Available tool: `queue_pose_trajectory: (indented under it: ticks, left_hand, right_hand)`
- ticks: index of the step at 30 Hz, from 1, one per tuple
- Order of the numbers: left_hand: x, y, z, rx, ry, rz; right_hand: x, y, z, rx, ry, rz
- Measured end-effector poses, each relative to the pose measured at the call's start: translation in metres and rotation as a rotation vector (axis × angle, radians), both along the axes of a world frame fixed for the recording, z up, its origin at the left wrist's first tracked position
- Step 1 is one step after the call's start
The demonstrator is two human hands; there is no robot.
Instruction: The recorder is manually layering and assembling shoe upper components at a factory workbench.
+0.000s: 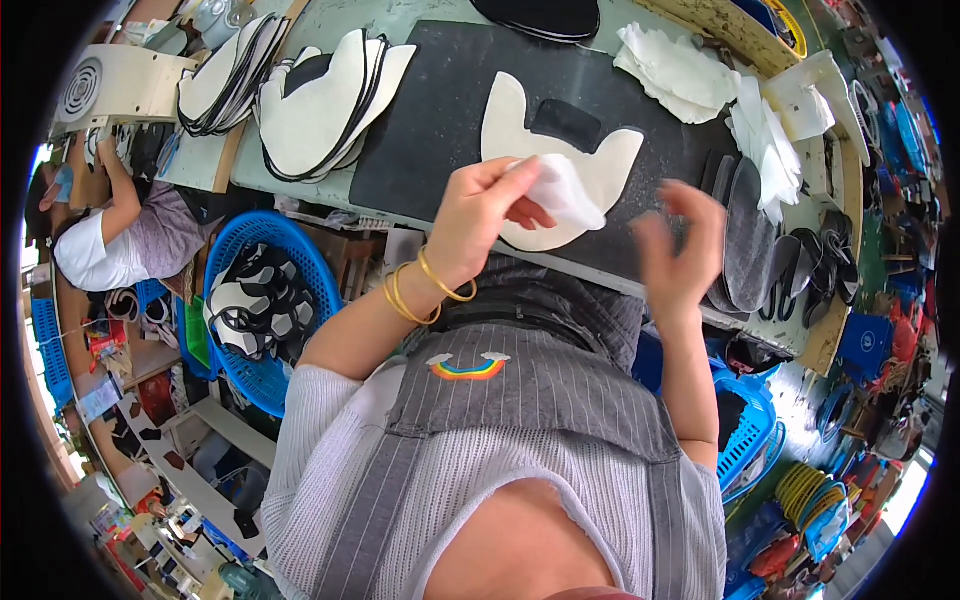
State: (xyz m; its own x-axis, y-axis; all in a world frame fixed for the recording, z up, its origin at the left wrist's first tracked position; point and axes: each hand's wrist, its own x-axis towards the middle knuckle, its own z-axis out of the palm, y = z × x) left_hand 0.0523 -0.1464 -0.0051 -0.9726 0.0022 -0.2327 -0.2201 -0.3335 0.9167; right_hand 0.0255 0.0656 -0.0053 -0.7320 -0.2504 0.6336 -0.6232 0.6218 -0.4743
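I read the left hand (480,215) as pinched narrow, thumb against fingers, with a thin white sheet (572,192) hanging from it. The right hand (685,240) is wide, fingers curved apart and blurred by motion; I make out nothing in it. Beneath the sheet, the cream piece (618,165), with a black patch (567,122) at its notch, lies flat on a black mat (430,120), close to the near edge of the table (430,9). To handle the sheet well here, I would keep that pinch light, near its margin, so it doesn't crease, and spread it with the free fingers. I would also steady the cream piece by its rim, because lying so near the edge it could slip, and keep both wrists off its face.
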Motion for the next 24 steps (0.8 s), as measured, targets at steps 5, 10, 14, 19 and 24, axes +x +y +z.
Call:
queue_pose_trajectory:
  ticks: [5,10,14,19,24]
  left_hand:
    - [0.001,0.005,0.018,-0.361,0.294,-0.008]
    - [-0.018,-0.016,0.01,-0.18,0.485,-0.203]
    - [-0.004,-0.023,-0.008,-0.019,0.087,-0.531]
    - [-0.008,-0.043,-0.028,0.018,-0.072,-0.133]
    - [-0.015,-0.057,-0.066,-0.118,-0.098,-0.033]
  right_hand:
    - [0.012,-0.031,0.015,-0.047,-0.418,0.228]
    - [0.002,-0.035,0.021,-0.653,-1.016,0.412]
    - [-0.005,-0.028,0.009,-0.804,-0.959,0.264]
    - [-0.004,-0.034,-0.02,-0.696,-0.942,0.144]
    - [0.011,-0.039,-0.069,-0.591,-1.016,0.068]
